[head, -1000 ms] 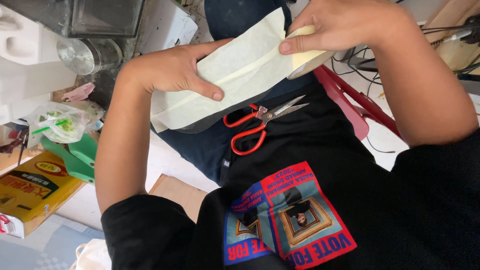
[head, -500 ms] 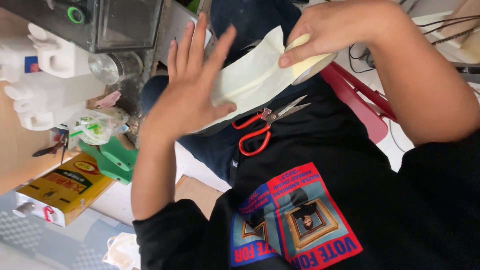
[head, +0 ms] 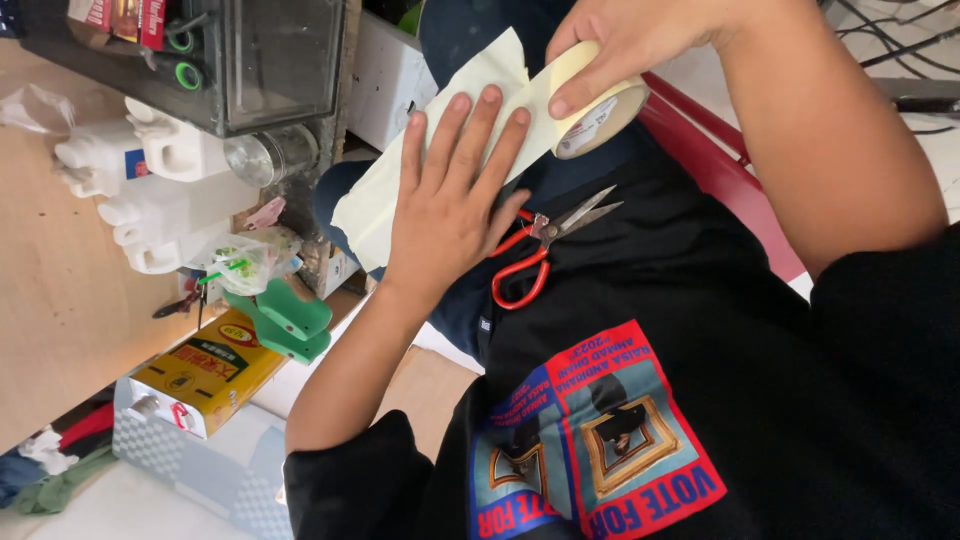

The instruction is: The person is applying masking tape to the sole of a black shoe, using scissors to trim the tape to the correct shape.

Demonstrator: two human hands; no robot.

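Since the earlier frame the left hand [head: 450, 200] has come down flat, fingers spread, pinning the pale tape strip [head: 375, 205] against the lap. Right hand [head: 625, 40] pinches the tape roll [head: 598, 108], just above the scissors [head: 535, 255], keeping the strip taut.

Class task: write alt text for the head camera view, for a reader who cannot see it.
A person's left hand presses flat on a pale yellow sheet in their lap, while the right hand holds a roll of masking tape at its upper edge. Red-handled scissors lie on the lap beside the left hand.
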